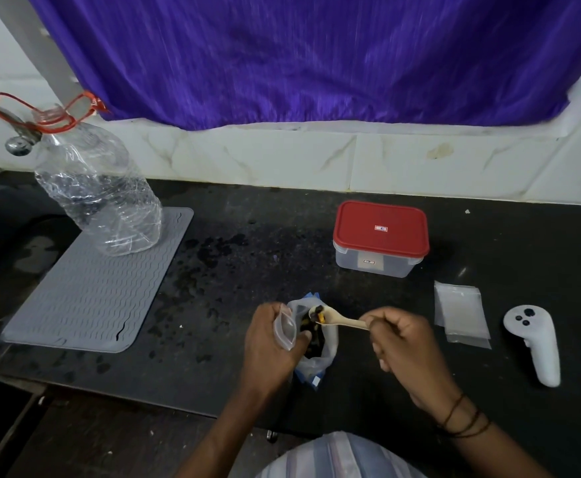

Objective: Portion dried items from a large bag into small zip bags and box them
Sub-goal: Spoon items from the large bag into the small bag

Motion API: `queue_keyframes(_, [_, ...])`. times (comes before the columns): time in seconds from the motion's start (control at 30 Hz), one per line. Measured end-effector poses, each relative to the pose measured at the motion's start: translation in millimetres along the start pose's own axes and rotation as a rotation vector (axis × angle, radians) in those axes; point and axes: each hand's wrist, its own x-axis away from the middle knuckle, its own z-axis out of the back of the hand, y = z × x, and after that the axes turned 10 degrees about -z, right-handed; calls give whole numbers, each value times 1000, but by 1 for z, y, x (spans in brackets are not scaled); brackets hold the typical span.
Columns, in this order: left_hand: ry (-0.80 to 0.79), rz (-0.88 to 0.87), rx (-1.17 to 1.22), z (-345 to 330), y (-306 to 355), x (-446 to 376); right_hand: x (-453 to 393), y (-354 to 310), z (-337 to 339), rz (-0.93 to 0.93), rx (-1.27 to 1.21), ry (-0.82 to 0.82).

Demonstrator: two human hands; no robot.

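We are holding a small zip bag (285, 331) open in our left hand (270, 343), beside the large bag (316, 350) lying near the tabletop's (247, 257) front edge. Our right hand (403, 346) is gripping a wooden spoon (337, 319) carrying dried pieces above the large bag. The red-lidded box (380, 238) is sitting closed behind, spare zip bags (461, 313) to the right, with open tabletop between.

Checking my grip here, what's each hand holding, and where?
Left hand pinches small zip bag at its open mouth; right hand grips wooden spoon by its handle end.
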Motion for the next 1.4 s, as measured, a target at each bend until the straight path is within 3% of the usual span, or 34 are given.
queue_keyframes(0.17, [-66,-18,-14,-3,11,-1,12,-19,-3,46,-3,-48])
queue_keyframes(0.33, [-37,-108,-77,-8,6,-2,15,-19,-11,156,213,-15])
queue_keyframes(0.53, [13,-287,-57,-8,25,1,22,-24,-32,729,935,30])
queue_keyframes(0.63, [11,-211,-26,-10,16,2,21,-14,-39,1018,985,87])
queue_keyframes(0.77, [57,-62,35,-5,6,1,15,-4,-34,1145,971,197])
queue_keyframes(0.83, [76,-9,14,-2,3,1,13,-2,-28,1127,894,262])
queue_keyframes(0.93, [109,97,-3,2,-2,0,1,2,-19,865,696,289])
queue_keyframes(1.07, [127,205,11,6,-3,-3,-28,21,-22,561,867,231])
queue_keyframes(1.23, [-2,399,85,-3,-14,-8,-34,30,-41,649,1043,218])
queue_keyframes(1.4, [-21,476,199,-15,-19,-12,-43,38,-54,732,1209,249])
